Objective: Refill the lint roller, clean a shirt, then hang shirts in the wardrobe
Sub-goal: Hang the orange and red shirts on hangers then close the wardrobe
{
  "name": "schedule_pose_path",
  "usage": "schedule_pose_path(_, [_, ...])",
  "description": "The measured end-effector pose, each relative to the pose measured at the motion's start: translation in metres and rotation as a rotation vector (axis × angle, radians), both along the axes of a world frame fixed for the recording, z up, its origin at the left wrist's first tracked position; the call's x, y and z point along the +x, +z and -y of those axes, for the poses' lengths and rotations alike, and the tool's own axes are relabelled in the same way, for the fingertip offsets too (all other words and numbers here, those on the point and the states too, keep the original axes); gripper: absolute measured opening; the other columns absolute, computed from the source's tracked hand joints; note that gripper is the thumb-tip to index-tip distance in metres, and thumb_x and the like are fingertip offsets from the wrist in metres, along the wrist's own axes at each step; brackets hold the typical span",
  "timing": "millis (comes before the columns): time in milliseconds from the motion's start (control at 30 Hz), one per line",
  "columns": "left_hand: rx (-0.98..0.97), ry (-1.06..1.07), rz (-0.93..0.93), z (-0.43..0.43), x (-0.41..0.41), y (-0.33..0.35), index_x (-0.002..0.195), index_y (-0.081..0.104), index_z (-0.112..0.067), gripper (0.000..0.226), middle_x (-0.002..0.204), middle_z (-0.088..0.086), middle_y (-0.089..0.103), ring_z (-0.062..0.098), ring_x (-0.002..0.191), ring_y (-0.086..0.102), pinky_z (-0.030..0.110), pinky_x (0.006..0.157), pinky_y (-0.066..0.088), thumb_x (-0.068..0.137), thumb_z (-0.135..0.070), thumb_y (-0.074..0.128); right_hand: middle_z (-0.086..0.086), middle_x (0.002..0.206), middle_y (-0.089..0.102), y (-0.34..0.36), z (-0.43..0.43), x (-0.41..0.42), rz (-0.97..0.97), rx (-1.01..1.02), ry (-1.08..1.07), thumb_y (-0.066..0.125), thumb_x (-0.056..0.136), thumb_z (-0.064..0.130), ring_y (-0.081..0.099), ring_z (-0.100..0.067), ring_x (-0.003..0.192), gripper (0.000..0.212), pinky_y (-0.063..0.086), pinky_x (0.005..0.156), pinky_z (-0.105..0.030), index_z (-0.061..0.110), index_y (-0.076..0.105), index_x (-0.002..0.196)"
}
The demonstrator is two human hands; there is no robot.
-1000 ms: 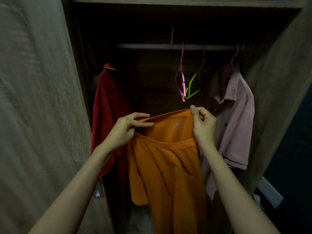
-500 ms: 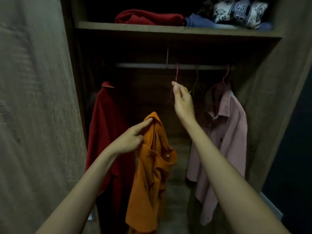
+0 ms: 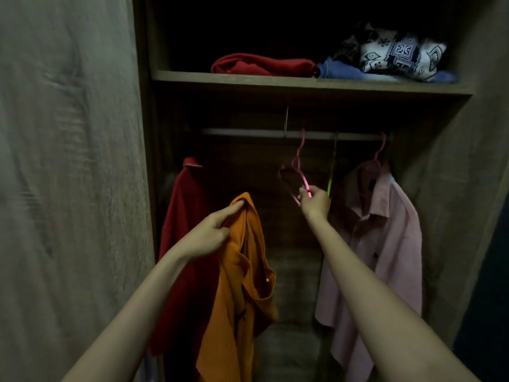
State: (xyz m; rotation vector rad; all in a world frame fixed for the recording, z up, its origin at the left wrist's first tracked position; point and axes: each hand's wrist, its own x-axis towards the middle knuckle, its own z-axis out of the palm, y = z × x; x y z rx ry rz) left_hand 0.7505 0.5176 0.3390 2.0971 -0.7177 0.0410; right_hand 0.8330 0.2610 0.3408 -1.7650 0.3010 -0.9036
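I stand before the open wardrobe. My left hand [image 3: 213, 231] grips an orange shirt [image 3: 242, 293] by its top, and the shirt hangs limp below it. My right hand [image 3: 315, 201] reaches into the wardrobe and pinches the lower part of an empty pink hanger [image 3: 298, 172] that hangs from the metal rail [image 3: 248, 132]. A red shirt [image 3: 181, 232] hangs at the left. At the right, a pale pink shirt [image 3: 385, 244] hangs on its own pink hanger.
A green hanger [image 3: 332, 169] hangs just right of the pink one. The shelf [image 3: 275, 82] above the rail bears folded red, blue and patterned clothes. The open wardrobe door [image 3: 68, 175] stands close on my left, the side wall on my right.
My right hand let go of the orange shirt, rose toward the rail and took hold of the pink hanger. The shirt now hangs from my left hand alone. My view tilted upward.
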Motion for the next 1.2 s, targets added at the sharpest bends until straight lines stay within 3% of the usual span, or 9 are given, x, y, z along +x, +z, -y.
schedule_pose_path(100, [-0.019,0.015,-0.010,-0.003,0.010,0.002,0.144,0.024,-0.040,0.070,0.116,-0.026,0.040,-0.011,0.075,0.053,0.026,0.086,0.052,0.095,0.010,0.035,-0.012,0.076,0.067,0.008,0.002,-0.001,0.088,-0.046,-0.011,0.056,0.094,0.025,0.065,-0.028,0.075,0.025,0.047,0.068,-0.032,0.004,0.069,0.099])
schedule_pose_path(267, [-0.066,0.041,0.016,-0.004,0.022,0.007,0.150,0.027,-0.027,0.072,0.142,-0.008,0.032,-0.021,0.097,0.048,0.000,0.074,0.043,0.092,0.015,0.035,0.001,0.056,0.053,-0.003,-0.004,-0.039,0.180,-0.052,0.087,0.054,0.095,0.030,0.051,-0.009,0.046,0.027,0.039,0.050,-0.025,0.006,0.067,0.093])
schedule_pose_path(367, [-0.090,0.054,-0.001,-0.003,0.029,0.006,0.151,0.025,-0.025,0.072,0.155,0.001,0.025,0.000,0.125,0.030,0.010,0.091,0.035,0.092,0.014,0.037,0.008,0.050,0.046,-0.045,-0.011,-0.090,0.228,0.038,0.227,0.049,0.098,0.027,0.043,-0.008,0.044,0.024,0.037,0.048,-0.027,0.018,0.069,0.086])
schedule_pose_path(567, [-0.094,0.129,-0.067,0.008,0.056,-0.017,0.150,0.031,-0.016,0.075,0.152,0.007,0.034,0.003,0.113,0.046,0.009,0.078,0.044,0.086,0.021,0.038,0.007,0.044,0.043,-0.100,-0.023,-0.188,0.192,0.083,0.344,0.047,0.097,0.021,0.039,-0.003,0.042,0.027,0.032,0.043,-0.020,0.013,0.064,0.077])
schedule_pose_path(700, [-0.058,0.142,-0.125,0.015,0.075,-0.033,0.150,0.032,-0.020,0.077,0.151,0.010,0.037,0.021,0.118,0.054,0.033,0.090,0.051,0.084,0.020,0.038,0.004,0.046,0.042,-0.118,-0.023,-0.231,0.133,0.094,0.358,0.049,0.095,0.023,0.040,-0.004,0.043,0.027,0.035,0.044,-0.019,0.014,0.065,0.075])
schedule_pose_path(767, [-0.033,0.140,-0.153,0.020,0.078,-0.033,0.150,0.031,-0.022,0.078,0.147,0.011,0.041,0.026,0.101,0.061,0.045,0.092,0.051,0.084,0.019,0.040,0.005,0.047,0.041,-0.120,-0.022,-0.250,0.113,0.107,0.358,0.051,0.089,0.031,0.039,-0.005,0.044,0.025,0.037,0.047,-0.020,0.019,0.067,0.073])
schedule_pose_path(933, [0.083,0.143,-0.092,0.025,0.087,-0.026,0.150,0.031,-0.021,0.080,0.155,0.011,0.031,0.029,0.121,0.054,0.029,0.075,0.053,0.084,0.023,0.034,-0.009,0.060,0.056,-0.121,-0.021,-0.278,0.121,0.099,0.336,0.059,0.072,0.066,0.048,-0.012,0.054,0.040,0.040,0.050,-0.017,0.027,0.070,0.072])
schedule_pose_path(1067, [0.138,0.113,-0.048,0.021,0.092,-0.020,0.151,0.030,-0.019,0.079,0.157,0.009,0.027,0.031,0.129,0.049,0.021,0.068,0.055,0.084,0.023,0.035,-0.006,0.054,0.051,-0.117,-0.026,-0.280,0.079,0.118,0.379,0.056,0.077,0.046,0.046,-0.015,0.051,0.026,0.037,0.050,-0.021,0.025,0.069,0.070])
schedule_pose_path(1200, [0.248,0.092,0.039,0.018,0.083,-0.009,0.152,0.026,-0.015,0.084,0.158,0.011,0.025,0.029,0.139,0.037,0.031,0.094,0.047,0.079,0.026,0.033,0.004,0.046,0.046,-0.116,-0.037,-0.273,0.077,0.142,0.423,0.054,0.083,0.036,0.040,-0.005,0.041,0.027,0.034,0.044,-0.019,0.017,0.068,0.070])
